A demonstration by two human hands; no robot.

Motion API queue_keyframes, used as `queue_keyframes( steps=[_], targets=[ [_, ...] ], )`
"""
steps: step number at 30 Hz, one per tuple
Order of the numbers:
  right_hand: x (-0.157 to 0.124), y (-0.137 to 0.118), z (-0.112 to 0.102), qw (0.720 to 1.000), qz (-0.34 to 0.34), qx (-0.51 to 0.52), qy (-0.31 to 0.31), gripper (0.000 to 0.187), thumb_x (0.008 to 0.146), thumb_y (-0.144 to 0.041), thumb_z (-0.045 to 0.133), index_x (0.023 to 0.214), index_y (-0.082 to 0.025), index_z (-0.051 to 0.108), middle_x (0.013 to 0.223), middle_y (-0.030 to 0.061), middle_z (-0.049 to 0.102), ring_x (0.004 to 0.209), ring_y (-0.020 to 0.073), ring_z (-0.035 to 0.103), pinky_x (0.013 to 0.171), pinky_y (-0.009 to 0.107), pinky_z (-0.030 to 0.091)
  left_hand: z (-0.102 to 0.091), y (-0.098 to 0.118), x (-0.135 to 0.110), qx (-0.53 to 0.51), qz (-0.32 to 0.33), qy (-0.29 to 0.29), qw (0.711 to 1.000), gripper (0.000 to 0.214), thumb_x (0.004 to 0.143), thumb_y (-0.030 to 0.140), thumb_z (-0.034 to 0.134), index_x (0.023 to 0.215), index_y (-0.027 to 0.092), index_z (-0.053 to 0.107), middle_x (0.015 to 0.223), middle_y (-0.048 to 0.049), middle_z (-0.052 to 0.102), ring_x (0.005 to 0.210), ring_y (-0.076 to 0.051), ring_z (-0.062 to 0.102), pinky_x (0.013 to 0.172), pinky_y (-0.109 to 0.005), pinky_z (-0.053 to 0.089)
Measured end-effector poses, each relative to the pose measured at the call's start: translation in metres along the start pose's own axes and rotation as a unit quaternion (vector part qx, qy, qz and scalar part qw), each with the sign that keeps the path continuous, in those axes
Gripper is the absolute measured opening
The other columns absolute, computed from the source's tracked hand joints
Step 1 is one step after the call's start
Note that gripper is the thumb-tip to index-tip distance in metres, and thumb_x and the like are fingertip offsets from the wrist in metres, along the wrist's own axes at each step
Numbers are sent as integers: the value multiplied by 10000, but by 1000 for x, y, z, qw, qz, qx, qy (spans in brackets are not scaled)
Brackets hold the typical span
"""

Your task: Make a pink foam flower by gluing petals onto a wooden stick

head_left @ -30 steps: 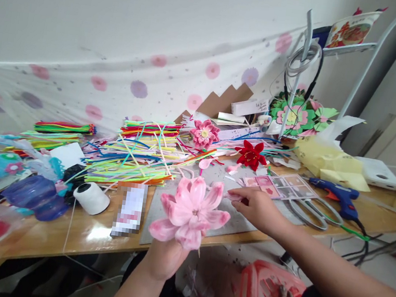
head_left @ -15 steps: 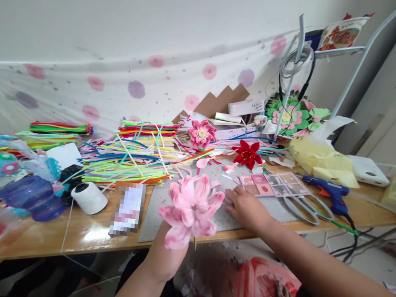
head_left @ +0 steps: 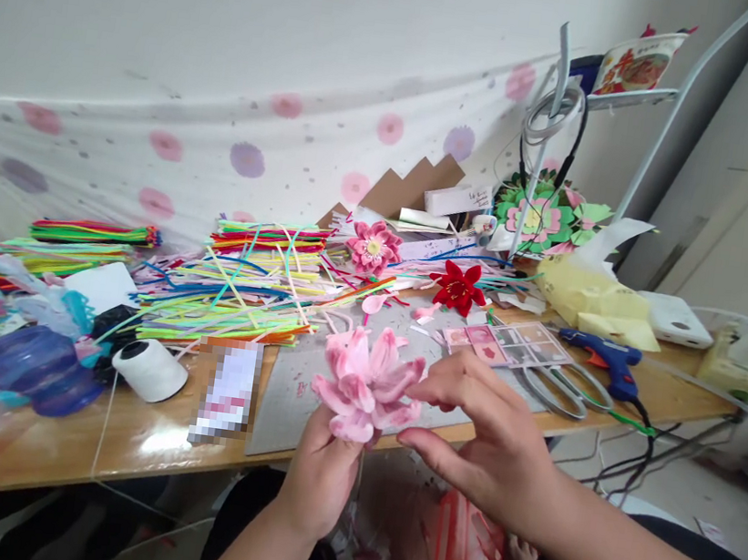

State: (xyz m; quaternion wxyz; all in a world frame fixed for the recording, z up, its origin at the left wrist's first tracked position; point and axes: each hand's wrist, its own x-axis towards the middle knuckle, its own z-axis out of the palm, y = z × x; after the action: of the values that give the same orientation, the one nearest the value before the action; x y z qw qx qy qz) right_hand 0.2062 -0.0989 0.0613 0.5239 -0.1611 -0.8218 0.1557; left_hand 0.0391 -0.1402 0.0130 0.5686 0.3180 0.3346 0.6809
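A fuzzy pink flower [head_left: 367,385] with several pointed petals is held up by my left hand [head_left: 324,476], its fingers closed beneath the bloom. My right hand [head_left: 488,433] is just right of the petals, thumb and fingers apart, with nothing visible between them. Behind the flower lies a grey cutting mat [head_left: 281,406] on the table. On its far part are a loose pink petal [head_left: 375,302], a red flower [head_left: 458,288] and another pink flower [head_left: 374,247]. Near my right hand sits a pink makeup palette [head_left: 482,342].
Bundles of coloured pipe cleaners [head_left: 223,320] fill the table's left back. A white thread spool [head_left: 150,370] and a blue plastic container [head_left: 35,369] stand left. On the right are scissors [head_left: 556,391], a blue glue gun [head_left: 612,357] and yellow plastic [head_left: 583,294].
My right hand has lifted off the mat beside the palette and come to the flower, fingers spread. The flower has tilted more upright in my left hand. The view has shifted slightly right.
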Motion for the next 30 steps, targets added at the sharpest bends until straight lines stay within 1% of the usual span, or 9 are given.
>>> queue_keyframes(
  steps=[3,7,10,13,16,19,21,26,30],
  targets=[
    [0,0,4,1000,4,-1,11,230,800,-207,648,1013,-250,573,824,30,550,737,160,548,632,292,487,6,-3,1,29,46,-34,998,225,688,251,740,909,223,709,973,-64,679,922,-214,576,776,-302,440],
    [1,-2,6,1000,5,8,-14,115,828,-160,600,920,-226,618,812,30,563,735,139,554,611,250,474,10,-4,1,8,42,14,999,171,674,293,750,827,222,721,819,-34,684,733,-153,575,639,-247,441],
    [1,-4,8,1000,1,4,-22,116,838,-154,581,916,-224,629,789,27,569,725,137,557,609,247,476,13,-4,2,2,54,44,998,188,653,310,763,812,216,724,741,-16,669,642,-124,542,587,-227,428],
    [1,-4,11,1000,1,4,-18,141,826,-124,580,909,-228,624,797,26,569,731,138,556,605,244,473,13,-3,2,15,68,69,995,187,628,308,780,774,207,722,705,-9,661,630,-121,541,566,-214,417],
    [1,-3,13,1000,18,10,-9,129,805,-133,616,900,-220,611,811,28,564,731,138,548,602,242,468,11,-4,1,39,83,82,992,195,629,305,780,788,210,720,713,-9,664,693,-146,572,616,-227,439],
    [2,-4,16,999,36,4,20,194,769,-212,681,938,-205,586,831,43,565,770,168,534,642,283,464,6,-7,0,69,95,76,990,248,642,294,771,869,214,711,821,-31,687,840,-203,597,741,-280,458],
    [3,-7,18,998,40,-6,45,208,764,-246,688,935,-205,576,829,46,557,788,184,519,656,305,452,2,-8,0,94,106,69,988,279,647,301,766,902,207,703,887,-49,692,889,-230,598,792,-311,454],
    [6,-14,24,995,76,5,64,118,756,-205,690,799,-194,581,778,20,533,757,160,502,650,281,425,-1,-9,1,144,140,60,978,286,693,341,725,929,184,694,924,-70,692,877,-240,609,816,-346,452],
    [8,-15,26,992,104,43,60,109,768,-120,652,727,-173,566,750,6,540,719,121,504,625,234,410,0,-8,0,140,135,68,979,303,703,347,716,953,178,691,890,-72,689,867,-234,611,793,-338,456]
  ],
)
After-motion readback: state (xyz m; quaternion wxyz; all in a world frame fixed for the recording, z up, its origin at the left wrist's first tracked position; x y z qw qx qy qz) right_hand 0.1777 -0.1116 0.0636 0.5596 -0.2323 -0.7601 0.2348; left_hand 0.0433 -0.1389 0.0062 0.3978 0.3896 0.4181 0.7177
